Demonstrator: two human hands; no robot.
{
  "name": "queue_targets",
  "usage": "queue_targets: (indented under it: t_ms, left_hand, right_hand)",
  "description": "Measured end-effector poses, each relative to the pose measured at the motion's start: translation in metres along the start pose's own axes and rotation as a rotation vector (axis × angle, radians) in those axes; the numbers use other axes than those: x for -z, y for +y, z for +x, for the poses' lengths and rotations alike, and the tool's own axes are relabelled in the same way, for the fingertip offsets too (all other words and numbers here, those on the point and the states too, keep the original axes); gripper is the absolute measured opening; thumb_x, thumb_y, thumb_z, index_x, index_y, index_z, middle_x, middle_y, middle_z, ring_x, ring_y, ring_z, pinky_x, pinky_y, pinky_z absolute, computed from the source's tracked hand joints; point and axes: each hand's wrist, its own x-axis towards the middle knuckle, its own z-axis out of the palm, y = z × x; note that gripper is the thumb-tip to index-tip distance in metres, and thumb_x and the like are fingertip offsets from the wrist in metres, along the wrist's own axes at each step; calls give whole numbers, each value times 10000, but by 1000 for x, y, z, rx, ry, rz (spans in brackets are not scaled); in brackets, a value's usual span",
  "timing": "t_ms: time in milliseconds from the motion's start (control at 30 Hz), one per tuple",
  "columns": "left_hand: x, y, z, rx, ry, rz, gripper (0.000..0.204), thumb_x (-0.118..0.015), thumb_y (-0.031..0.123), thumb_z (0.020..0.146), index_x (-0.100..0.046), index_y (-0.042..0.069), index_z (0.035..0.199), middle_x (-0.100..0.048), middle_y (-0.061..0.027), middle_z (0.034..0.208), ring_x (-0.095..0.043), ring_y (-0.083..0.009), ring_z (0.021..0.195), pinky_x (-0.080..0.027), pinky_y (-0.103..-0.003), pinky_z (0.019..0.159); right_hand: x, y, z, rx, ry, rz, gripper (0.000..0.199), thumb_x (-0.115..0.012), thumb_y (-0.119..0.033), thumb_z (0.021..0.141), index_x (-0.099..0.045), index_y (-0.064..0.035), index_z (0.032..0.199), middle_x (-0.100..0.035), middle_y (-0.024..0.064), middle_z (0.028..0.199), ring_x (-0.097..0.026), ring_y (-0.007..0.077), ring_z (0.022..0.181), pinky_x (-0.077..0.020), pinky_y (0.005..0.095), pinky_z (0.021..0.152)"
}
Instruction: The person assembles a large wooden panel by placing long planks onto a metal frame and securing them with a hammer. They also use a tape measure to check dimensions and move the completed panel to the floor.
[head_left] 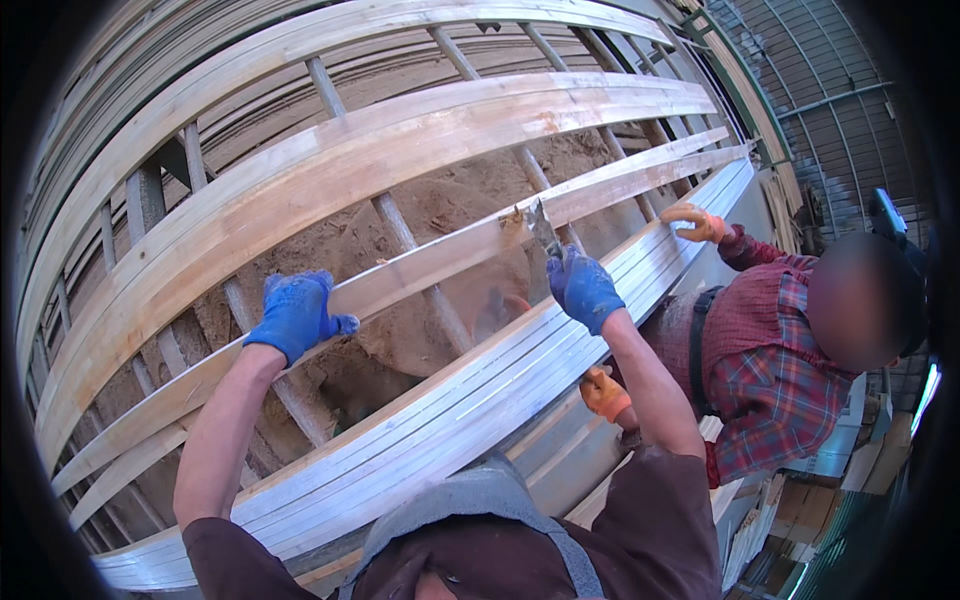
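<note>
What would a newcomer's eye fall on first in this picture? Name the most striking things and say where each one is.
Two bright blue gloves stand out at centre: the left hand grips a long pale wooden plank, while the right hand holds a tool against it. At right, a co-worker in a red plaid shirt wears orange gloves beside the stacked planks.

- Long pale wooden plank (420, 268): bare, matt, sawn-rough grain.
- Grey metal rail stack (470, 400) below the plank: smooth, semi-gloss.
- Blue fabric gloves on left hand (296, 315) and right hand (583, 288): matt, textured coating.
</note>
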Motion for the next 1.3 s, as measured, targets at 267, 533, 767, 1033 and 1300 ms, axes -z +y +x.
queue_targets:
  t_ms: [267,533,767,1033,1300]
  left_hand:
    - [6,-5,11,-8,-107,0,643,-750,659,702,-683,76,967,-713,-175,975,-688,-364,952,-466,-522,882]
    - [13,-7,16,36,-156,1,686,-754,677,688,-690,73,1006,-713,-178,1003,-679,-367,992,-490,-508,867]
    - [14,-7,15,39,-194,-58,732,-763,674,676,-679,65,1073,-708,-199,1023,-672,-377,1013,-502,-475,885]
    - [8,-16,19,7,-188,-71,666,-768,666,662,-678,66,935,-704,-193,933,-678,-384,946,-499,-488,843]
    - [12,-22,24,16,-222,-85,691,-760,688,665,-688,67,960,-706,-204,977,-666,-395,976,-507,-461,851]
  right_hand:
    - [-1,-5,-4,-413,-419,1315,307,-542,-327,1008,-653,-43,973,-557,1,671,-481,111,437,-361,256,368]
    - [33,-18,-1,-170,-214,1074,251,-534,-260,996,-640,-33,1011,-530,-23,662,-460,63,501,-377,234,396]
    - [28,7,14,38,6,-136,410,-434,-355,994,-608,14,1026,-672,322,906,-660,481,882,-512,558,814]
    - [7,-13,20,-338,-237,879,287,-500,-292,1005,-606,-39,921,-590,60,650,-575,180,485,-454,321,409]
    - [-5,-53,30,-274,-641,1556,264,-495,-317,1043,-620,-88,999,-515,-62,657,-414,32,433,-312,170,357]
